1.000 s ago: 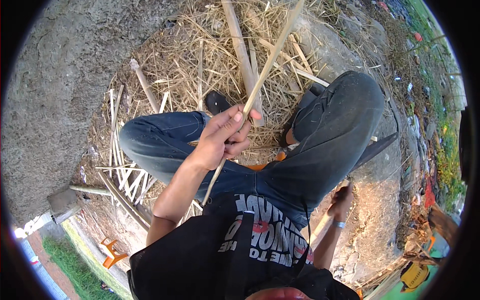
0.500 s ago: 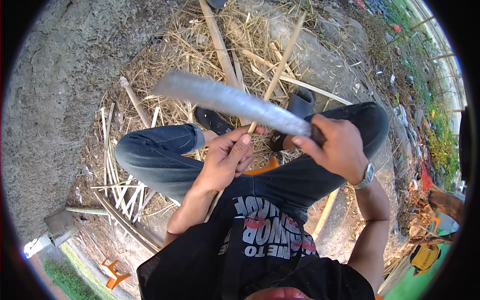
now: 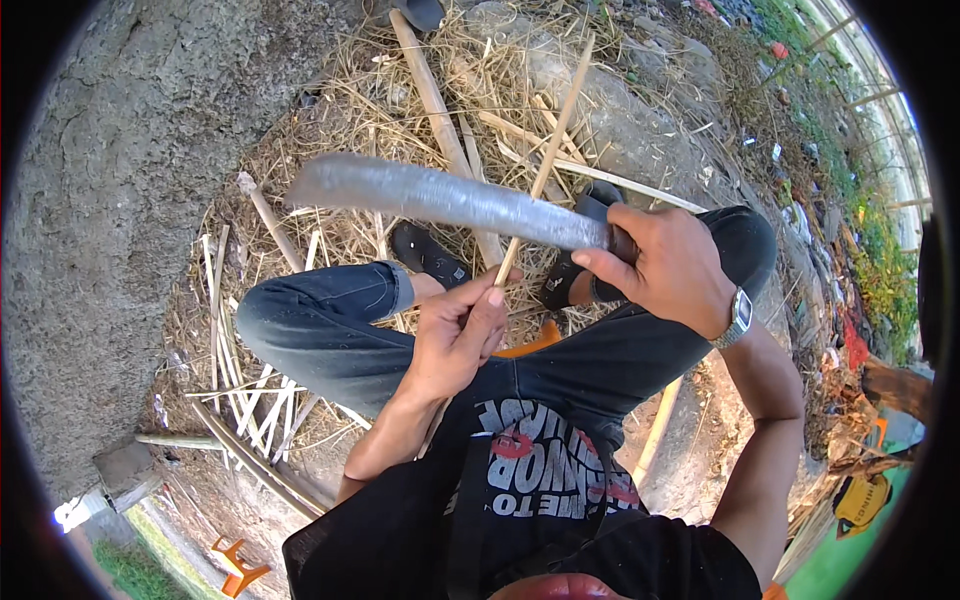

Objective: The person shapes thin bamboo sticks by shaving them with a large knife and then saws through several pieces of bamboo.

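Long Blade Crosses Thin Strip Above the Lap

The left hand [image 3: 455, 345] is closed around a thin, straight, pale-yellow wooden strip [image 3: 566, 125], which rises over the lap and points toward the far edge of the straw-strewn brown ground [image 3: 345, 130]. The right hand [image 3: 675, 270] is wrapped around the dark handle [image 3: 624, 243] of a long, broad, grey steel machete [image 3: 430, 196]. The blade passes in front of the strip, beyond the left hand; whether the 2 touch, I cannot tell.

Near the ground's left edge, beside a rough grey concrete surface [image 3: 120, 200], lies a loose heap of narrow whitish strips [image 3: 265, 405]. A thick, round, tan pole [image 3: 428, 95] lies toward the far edge.

The main danger, as I judge it, is a cut to the left hand: it grips just below the blade, so a slip along the strip would carry the edge into it. A loose hold could let the strip twist or split unevenly. A downward swing that misses could reach the faded dark-blue jeans [image 3: 320, 310] or the 2 black shoes [image 3: 425, 252] below.
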A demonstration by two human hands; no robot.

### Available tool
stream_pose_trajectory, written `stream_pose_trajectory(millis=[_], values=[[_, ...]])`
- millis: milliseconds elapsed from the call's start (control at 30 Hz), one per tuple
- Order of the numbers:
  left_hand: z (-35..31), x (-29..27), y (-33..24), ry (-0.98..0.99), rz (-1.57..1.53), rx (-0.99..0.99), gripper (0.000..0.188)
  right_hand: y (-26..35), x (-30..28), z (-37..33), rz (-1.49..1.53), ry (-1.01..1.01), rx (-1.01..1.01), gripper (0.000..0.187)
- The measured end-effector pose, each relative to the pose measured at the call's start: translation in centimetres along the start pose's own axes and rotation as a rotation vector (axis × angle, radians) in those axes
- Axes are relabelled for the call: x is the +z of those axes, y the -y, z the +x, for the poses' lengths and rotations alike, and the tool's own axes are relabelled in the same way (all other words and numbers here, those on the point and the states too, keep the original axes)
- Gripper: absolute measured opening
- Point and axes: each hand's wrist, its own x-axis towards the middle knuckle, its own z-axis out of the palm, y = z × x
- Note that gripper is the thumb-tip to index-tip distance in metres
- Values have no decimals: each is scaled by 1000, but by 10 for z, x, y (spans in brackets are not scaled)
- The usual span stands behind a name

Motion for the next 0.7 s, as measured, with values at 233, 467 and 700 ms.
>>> stream_pose_trajectory(millis=[233, 467, 700], values=[[4, 0, -8, 34, 21, 86, 39, 11, 1, -1, -63, -54, -78, 59], [4, 5, -6, -8, 19, 10, 35, 3, -2, 5, -48, -46, 46, 63], [-24, -6, 1, -15, 65, 16, 34, -61, -35, 35, -28, -364, 195, 64]])
